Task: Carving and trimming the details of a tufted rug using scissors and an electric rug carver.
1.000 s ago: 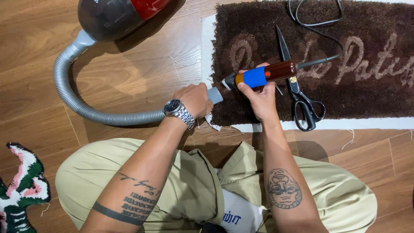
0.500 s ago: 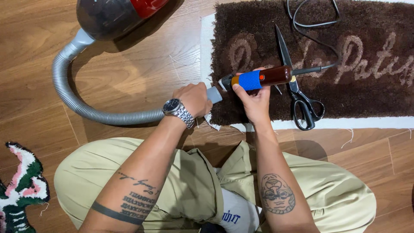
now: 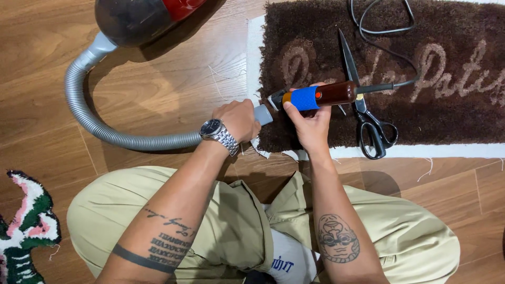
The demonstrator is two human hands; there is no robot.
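Note:
My right hand (image 3: 310, 123) grips an electric clipper (image 3: 321, 95) with a blue grip and brown body, its blade end resting on the left part of a brown tufted rug (image 3: 447, 73) with lighter lettering. My left hand (image 3: 239, 118), a metal watch on the wrist, is closed around the grey nozzle end (image 3: 263, 114) of a ribbed vacuum hose (image 3: 100, 123), held against the rug's edge right beside the clipper blade. The clipper's black cord (image 3: 384, 21) runs up across the rug.
Black-handled scissors (image 3: 368, 113) lie on the rug just right of my right hand. The vacuum's dark and red body (image 3: 142, 18) sits at the top left on the wood floor. A small green, pink and white tufted piece (image 3: 23, 226) lies at the bottom left.
Both hands have slid slightly left and down along the rug's left edge, the clipper tilting closer to level. The scissors and vacuum body stay put.

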